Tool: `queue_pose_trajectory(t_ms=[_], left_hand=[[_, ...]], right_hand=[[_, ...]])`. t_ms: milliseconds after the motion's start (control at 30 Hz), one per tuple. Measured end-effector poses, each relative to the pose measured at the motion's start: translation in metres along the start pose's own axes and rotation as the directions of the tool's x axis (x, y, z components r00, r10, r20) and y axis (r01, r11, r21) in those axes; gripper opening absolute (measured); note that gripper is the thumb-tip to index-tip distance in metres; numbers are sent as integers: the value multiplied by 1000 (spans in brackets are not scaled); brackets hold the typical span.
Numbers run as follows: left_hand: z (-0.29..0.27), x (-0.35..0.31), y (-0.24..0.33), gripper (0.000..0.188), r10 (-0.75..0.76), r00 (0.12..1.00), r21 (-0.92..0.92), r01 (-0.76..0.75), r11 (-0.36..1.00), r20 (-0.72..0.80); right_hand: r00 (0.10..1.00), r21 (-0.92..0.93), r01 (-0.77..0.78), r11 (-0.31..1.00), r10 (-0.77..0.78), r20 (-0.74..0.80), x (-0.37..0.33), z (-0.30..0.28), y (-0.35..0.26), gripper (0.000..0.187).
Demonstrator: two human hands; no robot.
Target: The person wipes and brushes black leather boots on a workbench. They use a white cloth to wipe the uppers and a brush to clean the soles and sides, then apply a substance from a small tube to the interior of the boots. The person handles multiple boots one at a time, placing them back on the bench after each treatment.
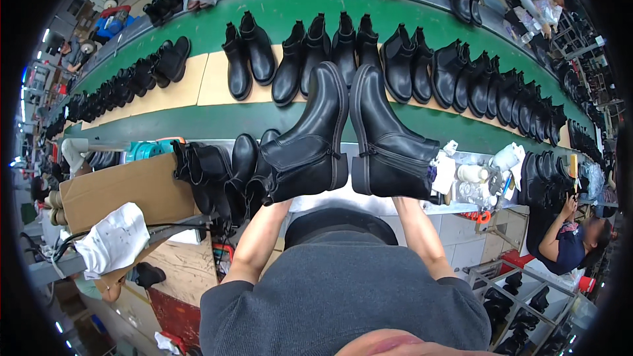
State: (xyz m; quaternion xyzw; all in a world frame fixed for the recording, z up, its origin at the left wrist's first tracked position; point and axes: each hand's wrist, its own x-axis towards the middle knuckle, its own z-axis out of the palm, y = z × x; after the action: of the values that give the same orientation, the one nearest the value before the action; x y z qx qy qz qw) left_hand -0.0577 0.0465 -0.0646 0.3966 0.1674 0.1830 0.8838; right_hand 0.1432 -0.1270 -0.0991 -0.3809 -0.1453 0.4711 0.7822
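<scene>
Two black ankle boots are raised side by side in front of me, soles facing each other and toes away from me. The left boot [310, 142] is held up by my left hand, and the right boot [395, 145] by my right hand. Each shows a zip along its side. My fingers are hidden behind or inside the boots; only my left forearm [258, 240] and right forearm [422, 237] come into sight below them. The soles are slightly apart, with a narrow gap between the heels.
A green conveyor belt [283, 116] carries rows of black boots [453, 79] on tan boards. More boots [211, 171] stand on my left beside a cardboard sheet [125, 191] and white cloth [117, 240]. White bottles [472, 173] are at right. A co-worker [570, 244] is at far right.
</scene>
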Motion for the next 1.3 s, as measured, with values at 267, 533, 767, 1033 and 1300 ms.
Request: queue_pose_trajectory(t_ms=[267, 533, 767, 1033, 1300], left_hand=[[13, -15, -7, 50, -175, 982, -380, 136, 915, -70], [-1, -19, -10, 48, -356, 933, -539, 269, 798, -61], [-6, -4, 21, 67, -191, 936, 75, 222, 972, -295], [-13, -7, 49, 95, -220, 968, -24, 225, 974, 124], [29, 35, 34, 56, -201, 977, -615, 120, 780, -65]], right_hand=[[954, 261, -198, 945, 246, -168, -2, 24, 33, 53], [893, 335, -303, 892, 389, -226, -9, 14, 12, 57], [994, -540, -46, 841, -16, -110, 13, 26, -26, 69], [958, -310, -282, 908, 249, -143, 16, 4, -42, 58], [902, 199, -339, 919, 378, -209, 50, 52, -32, 42]])
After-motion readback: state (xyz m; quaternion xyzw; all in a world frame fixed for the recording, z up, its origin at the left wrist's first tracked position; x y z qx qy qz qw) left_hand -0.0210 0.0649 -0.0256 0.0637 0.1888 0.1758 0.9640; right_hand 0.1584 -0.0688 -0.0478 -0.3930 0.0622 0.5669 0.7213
